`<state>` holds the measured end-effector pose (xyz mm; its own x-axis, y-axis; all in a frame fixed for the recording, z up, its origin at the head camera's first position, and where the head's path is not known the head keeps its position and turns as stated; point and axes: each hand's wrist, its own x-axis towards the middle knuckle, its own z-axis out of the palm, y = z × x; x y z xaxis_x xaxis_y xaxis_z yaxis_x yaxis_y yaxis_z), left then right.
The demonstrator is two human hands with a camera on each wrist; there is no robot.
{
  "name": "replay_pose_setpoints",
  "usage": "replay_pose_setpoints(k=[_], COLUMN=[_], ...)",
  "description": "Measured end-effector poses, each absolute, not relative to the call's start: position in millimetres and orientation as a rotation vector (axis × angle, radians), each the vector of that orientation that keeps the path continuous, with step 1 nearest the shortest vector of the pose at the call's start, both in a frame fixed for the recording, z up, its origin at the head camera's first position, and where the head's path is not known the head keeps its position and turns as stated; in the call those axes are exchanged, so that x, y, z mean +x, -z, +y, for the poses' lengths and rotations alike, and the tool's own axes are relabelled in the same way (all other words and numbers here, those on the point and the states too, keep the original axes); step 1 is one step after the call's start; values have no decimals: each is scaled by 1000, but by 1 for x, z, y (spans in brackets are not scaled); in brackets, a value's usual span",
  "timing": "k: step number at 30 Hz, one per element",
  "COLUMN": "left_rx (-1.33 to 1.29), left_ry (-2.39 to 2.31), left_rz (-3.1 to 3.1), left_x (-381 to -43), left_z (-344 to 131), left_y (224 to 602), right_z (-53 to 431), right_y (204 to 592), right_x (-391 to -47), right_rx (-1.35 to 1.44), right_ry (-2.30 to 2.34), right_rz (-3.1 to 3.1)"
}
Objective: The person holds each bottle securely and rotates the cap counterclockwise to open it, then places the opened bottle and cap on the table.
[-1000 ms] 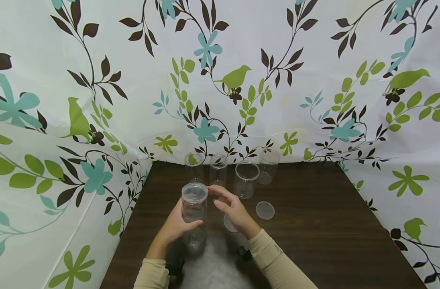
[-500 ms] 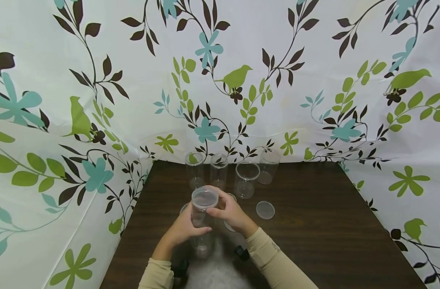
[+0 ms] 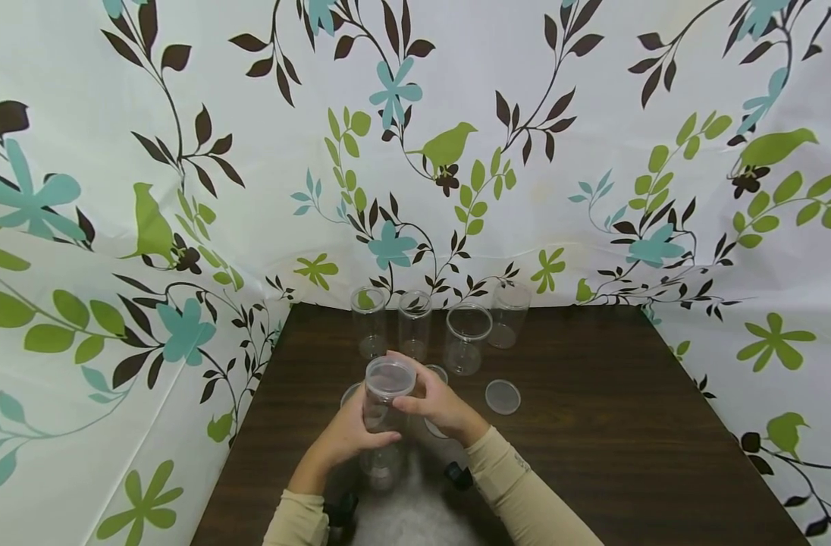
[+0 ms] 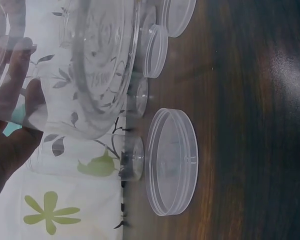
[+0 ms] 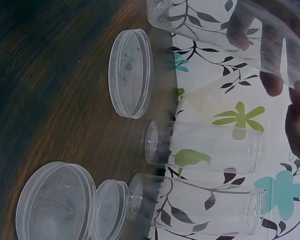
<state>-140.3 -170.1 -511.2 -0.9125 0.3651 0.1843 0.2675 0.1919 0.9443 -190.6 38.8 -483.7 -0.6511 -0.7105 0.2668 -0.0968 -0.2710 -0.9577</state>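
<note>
A clear plastic jar (image 3: 380, 459) stands upright in my left hand (image 3: 343, 431), its base above the table in the left wrist view. The left fingers wrap its side, with the thumb across the front. A translucent round lid (image 3: 391, 376) sits on the jar's mouth. My right hand (image 3: 441, 400) grips this lid's edge, thumb in front and fingers behind. Through the clear wall of the jar (image 5: 190, 20), several fingers show in the right wrist view. Close behind the hands, partly covered by them, loose lids (image 4: 172, 162) lie on the table.
Several clear open jars (image 3: 467, 345) stand along the back of the dark wooden table (image 3: 593, 425), near the patterned curtain (image 3: 525, 189). One loose lid (image 3: 503, 396) lies right of the right hand. Another lid (image 3: 434, 429) is partly under the right wrist.
The left hand has brought the lidded jar to the right and slightly down. The right hand's thumb and fingers have closed round the lid; over the last half second little moves.
</note>
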Motion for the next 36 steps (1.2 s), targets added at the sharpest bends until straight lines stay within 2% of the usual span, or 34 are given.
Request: replay_pose_setpoints(k=[16,24,36], left_rx=[493,440,509], left_ry=[-1917,-1934,-1914], left_rz=[2419,2487,2459], left_x=[-142,-143,-145], left_z=[-183,-194,-187], left_y=[510,512,512], right_z=[42,42,42], right_y=[482,479,477], right_x=[-186,-178,-178], right_rx=[-947,-1071,-1125], right_ry=[2078,2002,1940], right_rz=[1698,1829,1877])
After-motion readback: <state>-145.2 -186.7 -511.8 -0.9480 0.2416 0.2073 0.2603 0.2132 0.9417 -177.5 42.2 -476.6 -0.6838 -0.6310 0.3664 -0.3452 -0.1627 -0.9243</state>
